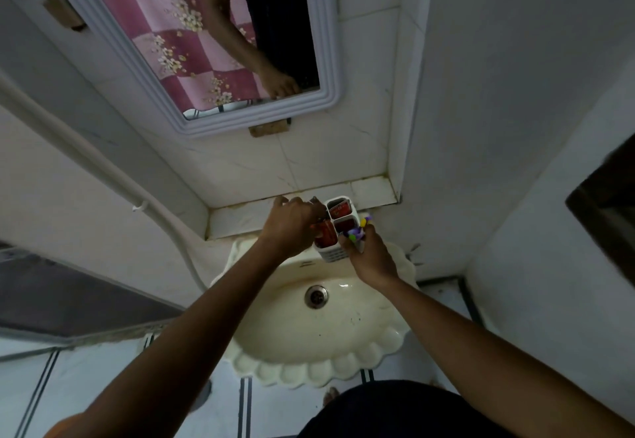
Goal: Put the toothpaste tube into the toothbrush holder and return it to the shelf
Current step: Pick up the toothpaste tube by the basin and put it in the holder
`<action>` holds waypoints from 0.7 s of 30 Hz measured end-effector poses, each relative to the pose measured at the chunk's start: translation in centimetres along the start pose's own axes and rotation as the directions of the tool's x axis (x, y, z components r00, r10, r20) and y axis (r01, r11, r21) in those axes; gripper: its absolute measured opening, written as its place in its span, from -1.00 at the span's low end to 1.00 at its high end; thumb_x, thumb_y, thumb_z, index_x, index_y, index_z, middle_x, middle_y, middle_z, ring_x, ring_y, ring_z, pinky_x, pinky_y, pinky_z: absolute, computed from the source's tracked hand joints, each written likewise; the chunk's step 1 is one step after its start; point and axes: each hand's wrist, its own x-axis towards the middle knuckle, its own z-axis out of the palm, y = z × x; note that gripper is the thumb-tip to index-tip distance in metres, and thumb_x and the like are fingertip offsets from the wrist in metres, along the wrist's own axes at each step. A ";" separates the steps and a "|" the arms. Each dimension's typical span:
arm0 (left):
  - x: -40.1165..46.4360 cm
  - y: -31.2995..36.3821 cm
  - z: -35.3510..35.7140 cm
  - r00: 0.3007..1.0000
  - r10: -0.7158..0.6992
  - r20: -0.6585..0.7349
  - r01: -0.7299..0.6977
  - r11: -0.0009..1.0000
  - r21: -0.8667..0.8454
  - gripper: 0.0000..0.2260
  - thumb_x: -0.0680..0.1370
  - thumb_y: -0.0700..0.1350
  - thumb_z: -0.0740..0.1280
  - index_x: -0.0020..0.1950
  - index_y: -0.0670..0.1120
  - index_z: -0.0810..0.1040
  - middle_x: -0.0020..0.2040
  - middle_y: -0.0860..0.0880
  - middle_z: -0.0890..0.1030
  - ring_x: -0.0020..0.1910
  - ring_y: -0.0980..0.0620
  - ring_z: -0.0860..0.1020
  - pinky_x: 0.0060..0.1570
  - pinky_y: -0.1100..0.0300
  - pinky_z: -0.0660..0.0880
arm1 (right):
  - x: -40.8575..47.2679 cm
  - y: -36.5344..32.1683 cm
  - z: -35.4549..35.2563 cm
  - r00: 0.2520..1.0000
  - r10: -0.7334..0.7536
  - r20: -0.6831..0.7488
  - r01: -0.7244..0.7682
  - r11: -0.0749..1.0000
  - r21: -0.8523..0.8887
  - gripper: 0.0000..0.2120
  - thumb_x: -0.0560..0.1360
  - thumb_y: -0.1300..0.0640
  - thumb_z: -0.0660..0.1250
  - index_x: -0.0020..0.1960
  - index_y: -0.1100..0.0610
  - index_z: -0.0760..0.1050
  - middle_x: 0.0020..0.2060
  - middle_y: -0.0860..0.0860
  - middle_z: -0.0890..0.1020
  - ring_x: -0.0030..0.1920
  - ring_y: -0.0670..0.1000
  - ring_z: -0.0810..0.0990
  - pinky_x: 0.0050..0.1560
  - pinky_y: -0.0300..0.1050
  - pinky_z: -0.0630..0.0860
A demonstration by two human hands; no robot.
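Toothbrush holder [338,231] — red toothpaste tube [323,236] inside.

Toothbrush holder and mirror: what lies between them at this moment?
Head view: beyond the toothbrush holder come the tiled shelf, bare there, then bare white wall tiles up to the mirror.

Both bare forearms reach forward and upward from the bottom of the frame, converging near the centre. The left hand [292,226], back toward the camera, has its fingers curled downward in a pinching grip, the wrist slightly bent. The right hand [369,255] sits just beside it, fingers wrapped closed, knuckles turned away and thumb side facing left.
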 end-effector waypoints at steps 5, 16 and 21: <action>0.3 0.2 1.7 0.999 -0.029 0.020 0.030 0.999 -0.013 -0.90 0.57 -0.10 0.39 0.02 0.03 0.70 -0.12 0.03 0.65 0.10 -0.06 0.62 0.41 -0.18 0.26 | 0.1 0.0 -0.1 1.000 -0.023 -0.009 0.022 0.998 -0.055 -0.43 0.66 -0.34 0.32 0.44 0.07 0.43 0.34 0.10 0.66 0.29 0.21 0.69 0.27 0.25 0.63; -1.0 -0.2 1.8 0.990 -0.133 -0.049 0.115 0.953 -0.280 -0.75 0.60 0.00 0.44 0.28 0.05 0.63 0.20 0.04 0.69 0.33 -0.05 0.55 0.55 -0.38 0.11 | -0.7 1.0 0.6 0.994 -0.094 -0.049 0.098 0.991 0.090 -0.22 0.60 -0.24 0.47 0.68 0.00 0.25 0.51 0.04 0.58 0.50 0.11 0.58 0.38 0.23 0.63; -2.5 -2.2 1.6 0.905 -0.306 -0.296 0.100 0.828 -0.552 -0.83 0.67 0.03 0.34 0.16 0.04 0.70 0.09 0.09 0.75 -0.09 0.01 0.69 0.23 -0.15 0.56 | -1.6 0.2 2.4 0.997 -0.055 -0.046 0.058 0.996 0.065 0.48 0.27 -0.27 0.75 0.80 0.05 -0.21 0.72 0.07 0.27 0.71 0.16 0.28 0.62 0.17 0.43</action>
